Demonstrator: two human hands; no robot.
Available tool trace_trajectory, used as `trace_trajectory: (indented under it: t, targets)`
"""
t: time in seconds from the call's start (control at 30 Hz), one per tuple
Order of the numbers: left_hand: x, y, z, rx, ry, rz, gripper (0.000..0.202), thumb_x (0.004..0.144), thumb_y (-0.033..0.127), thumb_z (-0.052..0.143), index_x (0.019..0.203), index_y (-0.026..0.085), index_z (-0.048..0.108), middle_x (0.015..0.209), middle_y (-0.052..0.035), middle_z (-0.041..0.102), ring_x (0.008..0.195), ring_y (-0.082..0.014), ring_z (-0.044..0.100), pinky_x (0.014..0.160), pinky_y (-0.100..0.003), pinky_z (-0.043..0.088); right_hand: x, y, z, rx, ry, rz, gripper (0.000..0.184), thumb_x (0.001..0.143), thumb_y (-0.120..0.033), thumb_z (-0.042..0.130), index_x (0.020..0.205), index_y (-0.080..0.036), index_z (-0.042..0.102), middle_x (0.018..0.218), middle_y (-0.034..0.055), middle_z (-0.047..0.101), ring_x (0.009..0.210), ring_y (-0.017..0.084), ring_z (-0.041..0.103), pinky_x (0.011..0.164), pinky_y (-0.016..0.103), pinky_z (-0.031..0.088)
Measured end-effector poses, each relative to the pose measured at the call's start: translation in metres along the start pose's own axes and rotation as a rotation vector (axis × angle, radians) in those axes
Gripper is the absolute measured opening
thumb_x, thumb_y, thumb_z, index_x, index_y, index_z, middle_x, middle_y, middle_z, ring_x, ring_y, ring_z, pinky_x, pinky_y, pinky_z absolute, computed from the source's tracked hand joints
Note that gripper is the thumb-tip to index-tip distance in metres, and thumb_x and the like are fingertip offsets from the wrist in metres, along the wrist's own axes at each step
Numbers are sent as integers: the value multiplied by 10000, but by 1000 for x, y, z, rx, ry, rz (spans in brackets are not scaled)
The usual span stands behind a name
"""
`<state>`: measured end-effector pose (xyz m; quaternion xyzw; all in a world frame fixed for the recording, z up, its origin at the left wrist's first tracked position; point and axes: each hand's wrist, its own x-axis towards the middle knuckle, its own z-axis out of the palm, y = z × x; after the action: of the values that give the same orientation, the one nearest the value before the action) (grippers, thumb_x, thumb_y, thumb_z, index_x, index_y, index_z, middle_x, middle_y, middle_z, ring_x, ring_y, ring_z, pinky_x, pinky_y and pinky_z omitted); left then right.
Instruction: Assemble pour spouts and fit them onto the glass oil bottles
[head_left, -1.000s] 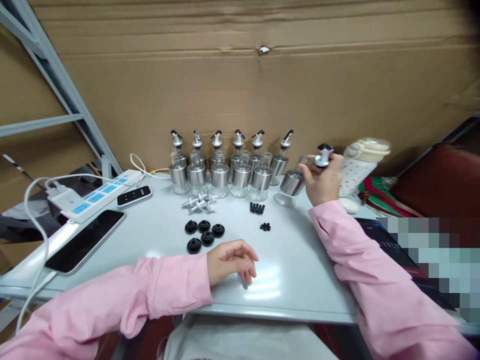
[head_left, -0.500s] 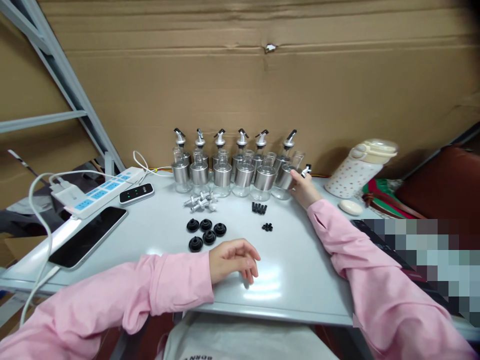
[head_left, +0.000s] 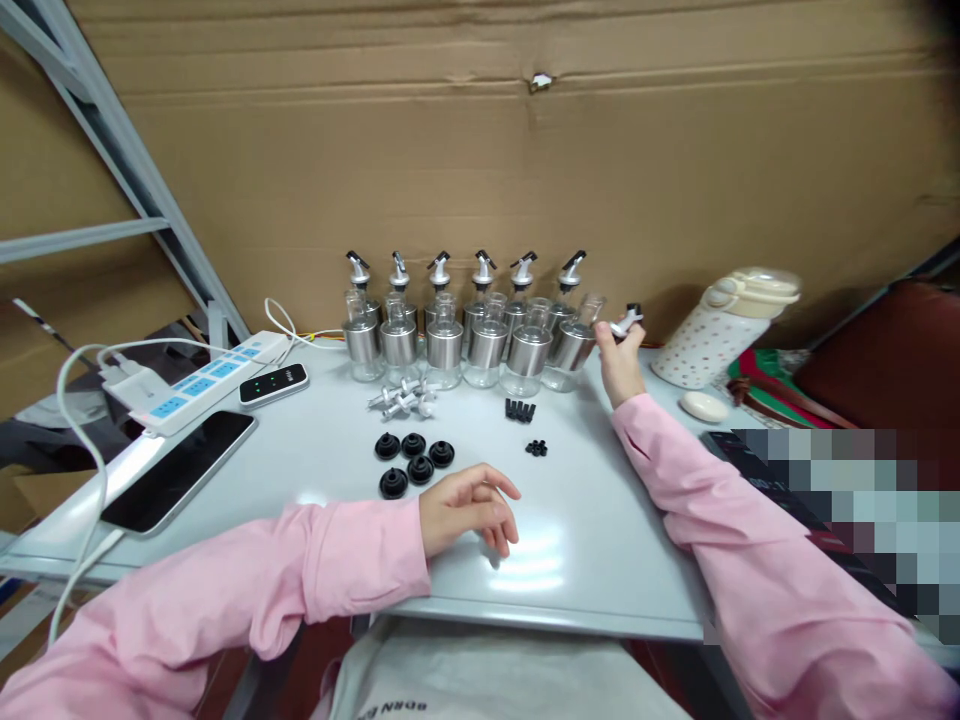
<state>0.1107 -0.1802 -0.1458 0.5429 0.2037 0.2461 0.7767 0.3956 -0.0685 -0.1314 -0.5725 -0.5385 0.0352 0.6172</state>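
Observation:
Two rows of glass bottles with steel bands (head_left: pixel 442 345) stand at the back of the white table (head_left: pixel 585 560); the rear ones carry black-and-silver pour spouts. My right hand (head_left: pixel 619 365) is at the right end of the front row, fingers closed on a pour spout (head_left: pixel 626 322), beside a tilted spoutless bottle (head_left: pixel 574 345). My left hand (head_left: pixel 469 510) hovers just over the table near the front edge, fingers loosely curled, holding nothing. Several black round caps (head_left: pixel 412 462), silver spout parts (head_left: pixel 401 400) and small black plugs (head_left: pixel 520 410) lie between the hands and the bottles.
A phone (head_left: pixel 180 470), a small black device (head_left: pixel 271 382) and a white power strip (head_left: pixel 202 385) with cables lie at left. A spotted cream flask (head_left: pixel 724 325) and a white oval object (head_left: pixel 703 406) sit at right. Cardboard walls the back.
My right hand carried the bottle from the right in to the end of the front row and set it there; it now grips only the spout. The left hand barely moved.

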Motion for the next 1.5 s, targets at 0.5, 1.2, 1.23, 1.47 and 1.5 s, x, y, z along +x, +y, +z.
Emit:
trace_trajectory:
  t: [0.5,1.2,1.23,1.47,1.5]
  targets:
    - [5,6,-1,-172,146,44,632,638,395,709,1098,202,320,716,20,598,535,-138,623,555,-266,464,-101,-115,13,-144,-555,-1067,202,806,-137,431,680,-164,586,597,29,639,454,116,515,440,266,357]
    - [7,2,-3,-167,204,21,399,618,448,671,784,139,480,592,38,446,506,-85,469,456,-219,380,-95,-124,4,-54,-556,-1015,179,811,-139,469,712,-161,617,744,60,702,603,154,644,523,265,510]
    - [7,2,-3,-169,191,18,379,634,455,632,781,144,472,594,32,452,507,-94,474,457,-228,379,-94,-124,3,-59,-548,-1022,181,811,-136,469,703,-162,613,726,58,699,588,152,638,518,265,505]
    - [3,2,-2,-9,125,-15,329,698,469,415,642,147,448,487,14,472,435,-111,467,530,-280,344,-94,-123,1,-61,-601,-981,341,831,-365,488,1060,-122,558,810,97,684,663,179,642,539,279,499]
    - [4,2,-2,9,117,-16,346,698,488,417,627,150,446,464,19,460,428,-109,457,524,-276,340,-95,-123,1,-42,-628,-981,367,832,-372,480,1092,-120,539,850,105,682,686,181,643,553,280,501]
